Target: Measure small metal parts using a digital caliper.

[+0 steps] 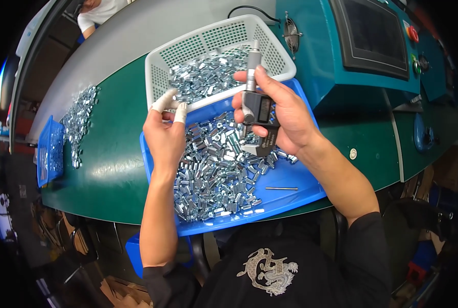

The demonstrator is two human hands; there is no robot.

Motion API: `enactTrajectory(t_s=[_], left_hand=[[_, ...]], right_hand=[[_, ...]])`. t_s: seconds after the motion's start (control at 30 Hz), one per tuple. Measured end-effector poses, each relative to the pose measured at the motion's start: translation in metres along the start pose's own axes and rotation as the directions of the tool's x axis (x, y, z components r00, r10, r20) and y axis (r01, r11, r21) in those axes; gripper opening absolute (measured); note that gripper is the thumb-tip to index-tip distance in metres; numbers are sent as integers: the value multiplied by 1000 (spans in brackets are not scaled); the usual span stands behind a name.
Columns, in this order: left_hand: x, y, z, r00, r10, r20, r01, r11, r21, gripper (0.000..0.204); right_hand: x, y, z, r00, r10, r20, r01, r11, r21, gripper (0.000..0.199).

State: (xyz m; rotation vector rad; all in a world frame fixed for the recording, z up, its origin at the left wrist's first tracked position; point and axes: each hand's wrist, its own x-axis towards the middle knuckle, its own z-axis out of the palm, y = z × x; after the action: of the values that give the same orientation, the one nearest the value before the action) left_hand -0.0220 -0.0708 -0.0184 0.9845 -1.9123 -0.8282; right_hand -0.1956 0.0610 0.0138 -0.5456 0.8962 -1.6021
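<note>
Both forearms rise from the lower edge of the frame and meet over the blue tray [295, 197] at the centre. The right hand [285, 115] is right of centre, palm turned toward the camera, fingers curled around a digital micrometer [254, 110]. The tool stands nearly upright, its thimble pointing to the top of the frame and its small grey display facing the camera; the thumb lies along the upper barrel, and the other fingers wrap the body from the right. This hand is clamped firmly on the micrometer.

The left hand [165, 136] is left of centre, wrist bent back, with the back of the hand toward the camera. The thumb and forefinger wear white finger cots [168, 104] and are pinched together just above the tray's upper left edge. Whether a part sits between those fingertips cannot be told; anything there is too small to see.

Under both hands the tray holds a thick heap of small silver hex nuts [213, 174], spread from its upper left toward its lower middle. A thin metal pin [281, 188] lies alone on the bare blue floor at the tray's lower right. Just behind the tray, at upper centre, a white mesh basket [160, 77] holds more of the same silver parts.

At the left of the frame a loose pile of parts [79, 120] lies on the green table [116, 154], beside a small blue bin [49, 149]. A teal machine [336, 77] with a dark screen fills the upper right
</note>
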Motion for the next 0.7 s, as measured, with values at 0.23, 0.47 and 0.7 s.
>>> enactTrajectory(t_s=[0.23, 0.47, 0.7], left_hand=[[-28, 33, -17, 844, -112, 524, -38, 963, 267, 21], [-41, 35, -20, 591, -228, 773, -307, 823, 478, 24], [-33, 38, -20, 607, -241, 757, -10, 951, 311, 20]], right_hand=[[-2, 0, -3, 999, 9, -47, -9, 1000, 1, 50], [-2, 2, 2, 998, 41, -48, -41, 999, -7, 50], [-1, 4, -1, 997, 47, -69, -48, 999, -7, 50]])
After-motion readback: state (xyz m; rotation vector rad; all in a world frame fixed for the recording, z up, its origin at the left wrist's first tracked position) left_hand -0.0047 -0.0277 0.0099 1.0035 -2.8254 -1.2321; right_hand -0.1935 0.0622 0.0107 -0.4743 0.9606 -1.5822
